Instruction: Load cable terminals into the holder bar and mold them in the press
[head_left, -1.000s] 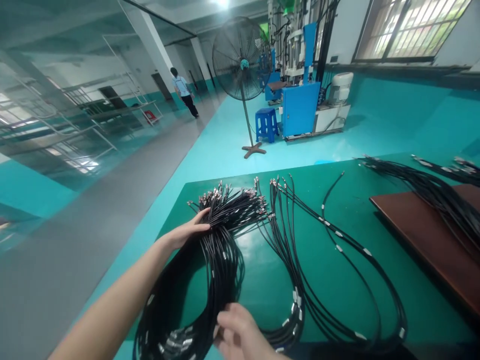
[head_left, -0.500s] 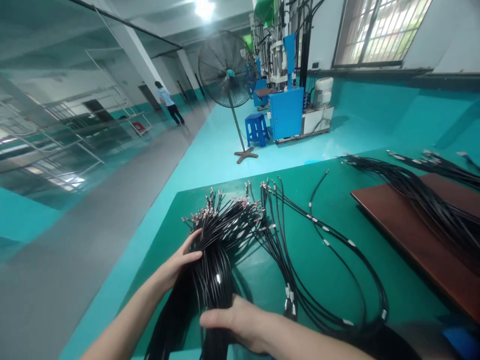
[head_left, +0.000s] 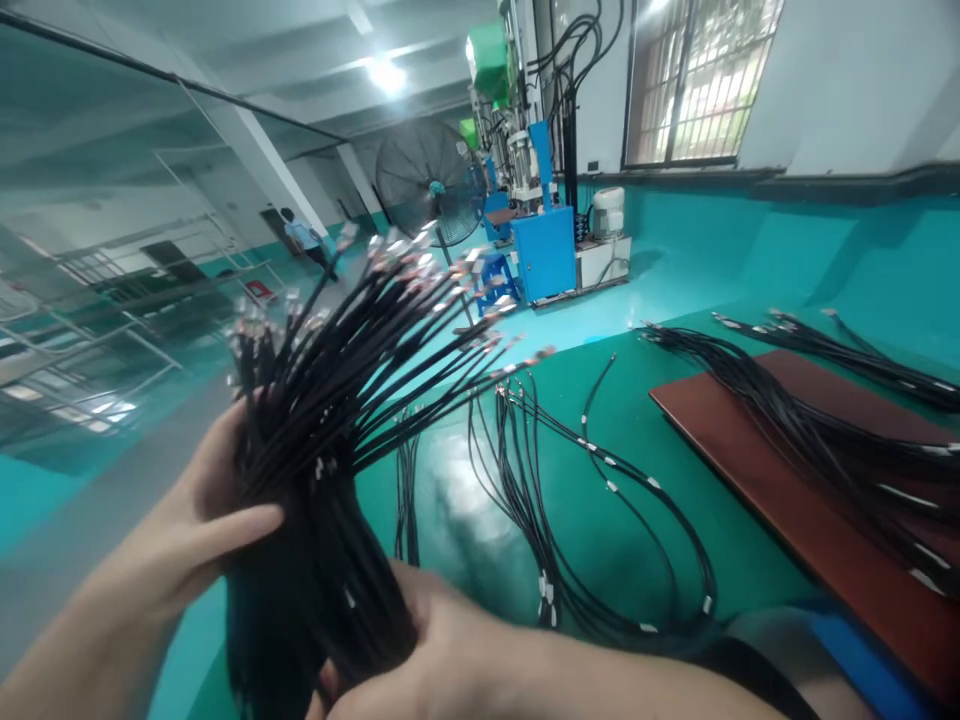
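A thick bundle of black cables (head_left: pixel 322 450), its many ends tipped with metal terminals, is raised above the green table (head_left: pixel 465 500). My left hand (head_left: pixel 217 510) wraps the bundle's left side, just below the fanned-out ends. Lower down, my right hand (head_left: pixel 420 630) grips the bundle from the right, its fingers partly hidden behind the cables. The terminal ends are smeared by motion. On the tabletop to the right lie several loose black cables with white labels (head_left: pixel 540 540). A thinner group of cables (head_left: pixel 406 480) lies just beyond the bundle.
On the right, a brown board (head_left: pixel 720 440) carries another heap of black cables (head_left: pixel 795 420). Beyond the table stand a blue machine (head_left: pixel 544 255), a blue stool (head_left: pixel 495 285) and a large fan (head_left: pixel 431 185). A person (head_left: pixel 304 238) is far off at the left, near metal racks (head_left: pixel 135 310).
Both hands have lifted the cable bundle off the table, up and to the left, closer to the camera. A thin group of cables behind it has come into sight. The view has shifted slightly.
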